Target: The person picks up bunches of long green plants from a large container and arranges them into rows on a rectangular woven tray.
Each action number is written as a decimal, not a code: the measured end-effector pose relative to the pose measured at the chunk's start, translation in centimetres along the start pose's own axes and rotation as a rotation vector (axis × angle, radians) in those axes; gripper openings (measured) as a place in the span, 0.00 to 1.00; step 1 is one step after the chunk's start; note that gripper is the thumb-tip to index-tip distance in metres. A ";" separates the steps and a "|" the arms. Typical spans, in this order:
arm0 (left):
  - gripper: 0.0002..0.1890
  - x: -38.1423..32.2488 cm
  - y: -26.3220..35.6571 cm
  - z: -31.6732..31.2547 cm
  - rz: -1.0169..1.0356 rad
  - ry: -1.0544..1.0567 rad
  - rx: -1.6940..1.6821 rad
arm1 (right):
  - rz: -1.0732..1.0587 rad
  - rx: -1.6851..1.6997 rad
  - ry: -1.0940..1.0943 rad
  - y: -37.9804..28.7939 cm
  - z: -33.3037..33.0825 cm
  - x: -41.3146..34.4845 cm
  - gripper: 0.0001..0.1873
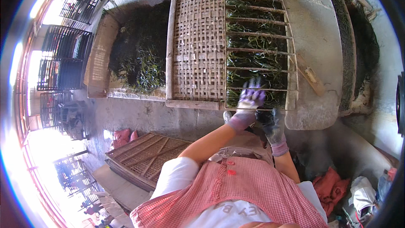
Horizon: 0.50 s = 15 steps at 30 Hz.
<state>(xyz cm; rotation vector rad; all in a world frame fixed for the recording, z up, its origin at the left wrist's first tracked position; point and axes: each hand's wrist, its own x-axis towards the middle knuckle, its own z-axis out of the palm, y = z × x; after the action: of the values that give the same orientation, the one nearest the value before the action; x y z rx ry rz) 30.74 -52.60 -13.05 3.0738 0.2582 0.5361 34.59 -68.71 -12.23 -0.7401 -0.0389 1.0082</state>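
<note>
My left hand (252,97), in a white and purple glove, is blurred over the front end of a slatted frame (260,50). Its fingers point away from me, apart, with nothing visible in them. Under the slats lies a layer of wet dark green strands (256,60), which look like seaweed. My right hand (271,123), in a dark coated glove, is at the frame's front rail; its fingertips are partly hidden, so its grip is unclear. Left of the slats, and alongside them, shows a bare woven bamboo tray (200,44).
A heap of dark strands (142,47) fills a trough on the left. On the concrete ledge (311,38) at right lies a piece of wood (310,74). Stacked woven trays (148,158) lie behind me on the left; red cloth (330,186) lies low at right.
</note>
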 end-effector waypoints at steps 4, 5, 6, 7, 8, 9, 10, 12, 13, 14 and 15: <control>0.23 3.7 1.1 4.4 -0.085 -0.037 -0.115 | -0.188 -0.140 0.033 -2.6 3.1 -0.9 0.20; 0.25 3.3 0.9 5.5 -0.084 -0.032 -0.104 | -0.265 -0.448 0.117 -2.8 2.8 -0.8 0.19; 0.26 2.3 0.7 6.8 -0.082 -0.039 -0.094 | -0.198 -0.294 0.099 -4.2 5.0 -1.1 0.19; 0.26 1.4 0.4 7.8 -0.062 0.059 -0.057 | -0.136 -0.138 0.077 -4.9 6.4 -1.1 0.18; 0.25 0.7 0.5 8.7 -0.033 0.162 -0.024 | -0.227 -0.306 0.108 -2.7 3.4 -0.7 0.19; 0.25 0.3 0.7 9.0 -0.002 0.262 0.009 | -0.312 -0.473 0.158 -0.6 0.4 -0.2 0.19; 0.26 -0.2 1.1 6.4 0.076 0.149 -0.012 | -0.186 -0.068 0.253 -0.8 0.5 -0.1 0.20; 0.28 -0.6 0.6 -0.7 0.058 0.050 -0.322 | -0.113 0.069 0.283 -1.1 2.4 -0.3 0.21; 0.30 -0.8 -0.1 -1.5 0.066 0.107 -0.397 | -0.193 -0.208 0.248 -1.3 3.0 -0.4 0.22; 0.31 -0.5 -1.1 -1.8 -0.055 -0.001 -0.505 | -0.191 -0.257 0.194 -1.5 3.3 -0.4 0.22; 0.35 0.9 -1.7 -3.2 -0.106 0.143 -0.442 | -0.192 -0.304 0.143 -1.7 3.6 -0.3 0.23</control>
<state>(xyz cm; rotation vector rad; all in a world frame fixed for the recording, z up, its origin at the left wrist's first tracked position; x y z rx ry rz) 30.21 -50.82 -9.80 2.5855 0.2616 0.7011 34.43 -67.56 -8.41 -1.0641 -0.1393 0.7715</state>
